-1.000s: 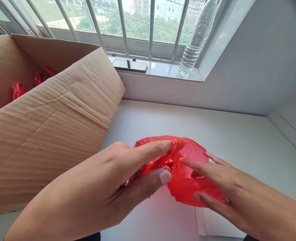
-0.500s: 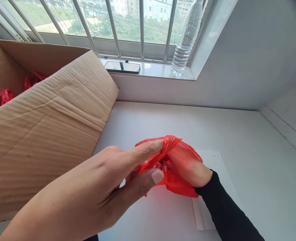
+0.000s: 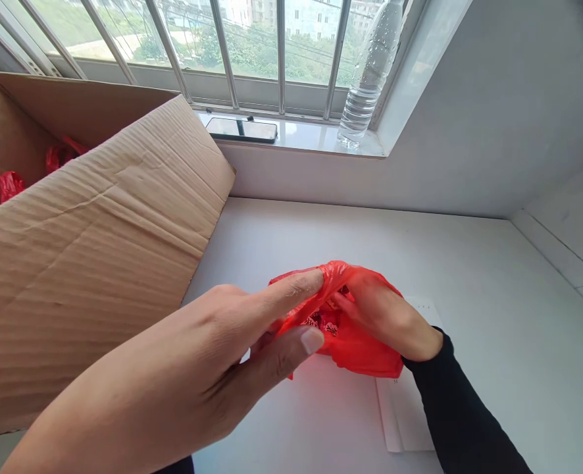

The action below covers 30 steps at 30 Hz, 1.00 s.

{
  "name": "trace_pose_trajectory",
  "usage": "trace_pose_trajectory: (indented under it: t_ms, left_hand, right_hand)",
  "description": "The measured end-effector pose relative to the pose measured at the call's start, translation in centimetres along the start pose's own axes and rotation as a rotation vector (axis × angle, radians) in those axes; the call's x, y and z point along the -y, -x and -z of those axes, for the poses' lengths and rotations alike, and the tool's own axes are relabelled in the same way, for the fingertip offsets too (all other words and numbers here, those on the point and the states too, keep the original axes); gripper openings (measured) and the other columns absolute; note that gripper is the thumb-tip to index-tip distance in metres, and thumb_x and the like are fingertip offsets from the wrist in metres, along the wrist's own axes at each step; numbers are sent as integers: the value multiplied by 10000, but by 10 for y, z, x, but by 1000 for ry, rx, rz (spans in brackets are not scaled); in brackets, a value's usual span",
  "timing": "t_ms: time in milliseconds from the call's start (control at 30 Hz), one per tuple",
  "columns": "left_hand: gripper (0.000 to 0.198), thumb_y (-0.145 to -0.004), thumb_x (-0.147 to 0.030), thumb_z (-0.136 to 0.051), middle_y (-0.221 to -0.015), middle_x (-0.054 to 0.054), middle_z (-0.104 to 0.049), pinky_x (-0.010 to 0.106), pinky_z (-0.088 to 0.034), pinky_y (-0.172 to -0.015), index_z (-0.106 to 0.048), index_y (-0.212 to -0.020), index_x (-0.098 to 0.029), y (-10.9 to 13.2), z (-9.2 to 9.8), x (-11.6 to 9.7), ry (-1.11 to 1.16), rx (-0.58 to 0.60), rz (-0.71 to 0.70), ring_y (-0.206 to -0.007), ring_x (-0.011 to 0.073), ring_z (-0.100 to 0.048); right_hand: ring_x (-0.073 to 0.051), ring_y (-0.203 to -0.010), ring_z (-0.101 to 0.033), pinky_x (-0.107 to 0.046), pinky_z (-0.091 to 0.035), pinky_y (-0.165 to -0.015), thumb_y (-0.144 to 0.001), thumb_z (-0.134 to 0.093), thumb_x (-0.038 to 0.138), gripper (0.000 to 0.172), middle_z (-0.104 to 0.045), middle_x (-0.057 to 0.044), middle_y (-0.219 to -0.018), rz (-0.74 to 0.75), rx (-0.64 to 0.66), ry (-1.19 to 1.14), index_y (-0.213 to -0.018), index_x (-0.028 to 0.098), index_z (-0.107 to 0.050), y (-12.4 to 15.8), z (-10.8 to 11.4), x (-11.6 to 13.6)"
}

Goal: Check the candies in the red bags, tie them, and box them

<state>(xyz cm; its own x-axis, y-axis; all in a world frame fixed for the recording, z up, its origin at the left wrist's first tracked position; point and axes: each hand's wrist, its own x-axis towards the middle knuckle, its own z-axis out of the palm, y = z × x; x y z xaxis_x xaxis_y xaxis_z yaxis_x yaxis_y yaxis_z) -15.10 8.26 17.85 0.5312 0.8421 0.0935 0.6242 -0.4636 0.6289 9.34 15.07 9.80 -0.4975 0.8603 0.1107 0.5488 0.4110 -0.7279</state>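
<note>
A thin red plastic bag point(image 3: 370, 352) is spread between my two hands above the white surface. My left hand point(image 3: 252, 349) grips its left edge, with the index finger along the top and the thumb in front of the opening. My right hand point(image 3: 385, 316) reaches into the bag from the right, its back partly covered by the translucent film. Most of its fingers are hidden inside, so their grip does not show. Small pinkish-red printed packets point(image 3: 324, 322) with black characters show in the mouth of the bag.
On the left stands a large open cardboard box point(image 3: 94, 263) with red plastic bundles point(image 3: 11, 186) inside. White sheets point(image 3: 407, 415) lie under my right forearm. A phone point(image 3: 242, 130) and a clear water bottle point(image 3: 363, 99) are on the sill of the barred window.
My right hand has drawn back slightly to the right, and the bag's right side has stretched with it. More of the printed packets shows. My left hand has barely moved.
</note>
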Motion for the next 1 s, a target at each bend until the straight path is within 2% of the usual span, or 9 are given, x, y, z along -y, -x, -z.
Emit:
trace_pose_trajectory:
  t_ms: [100, 233, 400, 533, 633, 800, 933, 1000]
  left_hand:
    - [537, -1051, -348, -503, -759, -82, -716, 164, -468, -584, -368, -1561, -452, -2, 2, -2, 7, -2, 10, -609, 109, -649]
    - [470, -1058, -329, -484, -688, -87, -679, 155, -473, -567, -426, -1515, -425, -7, 5, -4, 80, -5, 34, -548, 105, -608]
    - [450, -1052, -319, -478, -651, -70, -653, 161, -459, -494, -439, -1495, -395, -8, 5, 3, 165, -81, 96, -514, 120, -578]
    - [447, -1036, -309, -493, -581, -77, -540, 163, -393, -403, -453, -1475, -386, -5, 4, 6, 201, -119, 127, -446, 116, -436]
    - [436, -1025, -287, -504, -566, -80, -497, 156, -379, -400, -481, -1449, -386, -6, 4, 6, 201, -133, 133, -448, 112, -399]
    - [445, -1005, -264, -526, -609, -69, -537, 158, -407, -428, -500, -1433, -381, -7, 4, 6, 236, -140, 146, -479, 114, -433]
    - [425, -990, -277, -538, -578, -61, -524, 175, -383, -398, -555, -1410, -340, -8, 3, 5, 277, -178, 149, -447, 116, -413]
    - [425, -979, -277, -554, -592, -54, -542, 177, -385, -396, -580, -1399, -337, -9, 2, 3, 302, -202, 147, -447, 115, -417]
  right_hand:
    - [-206, -802, -687, -352, -547, -704, -983, -505, 194, 173, -729, -14, -925, -83, -40, -56, -980, 257, -667, -10, -1, 5]
    - [-197, -828, -681, -369, -556, -735, -1045, -470, 306, 104, -691, -15, -959, -157, -14, -254, -1043, 255, -561, -14, -10, 4]
    - [-183, -796, -708, -395, -627, -712, -1030, -529, 493, 253, -632, -24, -1070, -295, 131, -788, -1137, 267, -491, -12, -11, 9]
    - [-216, -965, -715, -393, -634, -787, -928, -732, 404, 380, -657, -43, -1142, -300, 201, -953, -1204, 270, -509, -13, -6, 12]
    - [-189, -960, -692, -355, -611, -812, -927, -733, 349, 332, -669, -43, -1137, -286, 158, -917, -1197, 254, -564, -14, -5, 12]
    - [-174, -873, -670, -317, -581, -733, -930, -705, 370, 271, -672, -30, -1056, -295, 92, -765, -1146, 236, -609, -15, -7, 13]
    - [-188, -901, -701, -356, -584, -810, -969, -626, 363, 210, -711, -26, -1082, -231, 45, -507, -1146, 250, -626, -15, -4, 14]
    - [-205, -911, -724, -389, -590, -836, -975, -611, 373, 315, -729, -30, -1101, -236, 47, -326, -1277, 286, -600, -12, 0, 15]
